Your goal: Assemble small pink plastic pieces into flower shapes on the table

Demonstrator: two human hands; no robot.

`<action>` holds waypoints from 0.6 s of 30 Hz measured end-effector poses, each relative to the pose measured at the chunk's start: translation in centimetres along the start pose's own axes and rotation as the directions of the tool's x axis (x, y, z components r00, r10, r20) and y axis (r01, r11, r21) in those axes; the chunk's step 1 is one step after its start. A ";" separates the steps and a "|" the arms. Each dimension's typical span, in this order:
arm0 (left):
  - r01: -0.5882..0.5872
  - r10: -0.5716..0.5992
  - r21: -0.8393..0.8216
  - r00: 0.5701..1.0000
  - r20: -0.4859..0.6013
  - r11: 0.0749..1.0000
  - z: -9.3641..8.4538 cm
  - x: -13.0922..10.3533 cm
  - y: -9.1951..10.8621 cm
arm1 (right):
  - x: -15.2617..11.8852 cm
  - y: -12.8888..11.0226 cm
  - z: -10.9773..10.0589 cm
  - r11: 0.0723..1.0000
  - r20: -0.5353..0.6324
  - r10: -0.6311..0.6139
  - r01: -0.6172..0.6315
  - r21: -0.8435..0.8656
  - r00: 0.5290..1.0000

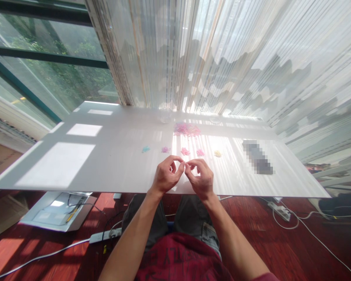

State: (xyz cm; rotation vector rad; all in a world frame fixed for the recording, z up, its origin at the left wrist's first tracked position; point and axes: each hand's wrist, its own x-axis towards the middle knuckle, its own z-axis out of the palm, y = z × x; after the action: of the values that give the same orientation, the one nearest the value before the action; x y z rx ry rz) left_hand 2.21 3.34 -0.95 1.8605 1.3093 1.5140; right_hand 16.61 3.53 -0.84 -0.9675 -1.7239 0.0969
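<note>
Fingertips of left hand (169,173) and right hand (201,174) meet or nearly meet near the 6 o'clock edge of counter (119,168). Both hands narrow, thumb toward index; can't tell if anything's pinched. From the hands: red-pink cluster (185,151) at 12, just beyond; purple cluster (165,150) between 10 and 11, blue cluster (146,149) at 10; pink cluster (200,152) between 1 and 2, yellow cluster (217,153) at 2. Larger pink pile (187,129) farther out at 12. Pixelated object (257,157) near 3.
</note>
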 end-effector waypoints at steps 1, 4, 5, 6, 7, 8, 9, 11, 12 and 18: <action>-0.006 0.006 0.000 1.000 0.001 1.000 0.0 0.0 0.0 | 0.0 0.0 0.0 1.000 -0.005 0.002 -0.002 0.003 1.000; -0.035 0.035 -0.016 0.999 0.000 0.999 0.0 0.1 0.0 | 0.0 -0.1 0.1 1.000 -0.020 -0.014 0.014 0.004 1.000; -0.044 0.044 -0.028 0.999 0.001 0.999 0.0 0.2 0.0 | 0.0 -0.1 0.1 1.000 -0.026 -0.022 0.022 0.003 0.999; -0.052 0.052 -0.041 0.999 -0.001 0.998 0.0 0.2 0.0 | 0.0 -0.1 0.1 1.000 -0.031 -0.027 0.027 0.003 0.999; -0.058 0.057 -0.054 0.998 -0.007 0.997 0.0 0.2 0.1 | 0.0 -0.2 0.1 0.999 -0.036 -0.032 0.032 0.004 0.999; -0.062 0.062 -0.065 0.998 -0.016 0.996 0.0 0.3 0.2 | -0.1 -0.2 0.2 0.999 -0.040 -0.034 0.034 0.005 0.999; -0.064 0.062 -0.071 0.998 -0.027 0.995 -0.1 0.3 0.2 | -0.1 -0.3 0.2 0.999 -0.043 -0.033 0.033 0.006 0.999; -0.057 0.054 -0.077 0.997 -0.047 0.995 -0.1 0.4 0.5 | -0.2 -0.3 0.3 1.000 -0.050 -0.024 0.024 0.002 0.998; -0.048 0.044 -0.083 0.998 -0.048 0.995 -0.2 0.4 0.6 | -0.2 -0.4 0.3 1.000 -0.056 -0.019 0.019 -0.006 0.998; 0.016 -0.014 -0.157 1.000 0.014 0.987 -0.3 0.4 0.5 | -0.3 -0.8 0.3 0.999 -0.096 -0.029 0.024 -0.045 0.995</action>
State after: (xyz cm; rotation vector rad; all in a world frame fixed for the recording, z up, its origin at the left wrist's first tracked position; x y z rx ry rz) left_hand 2.11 3.35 -0.19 1.7551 1.1592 1.5477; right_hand 15.92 2.94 -0.81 -0.9654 -1.6549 -0.0048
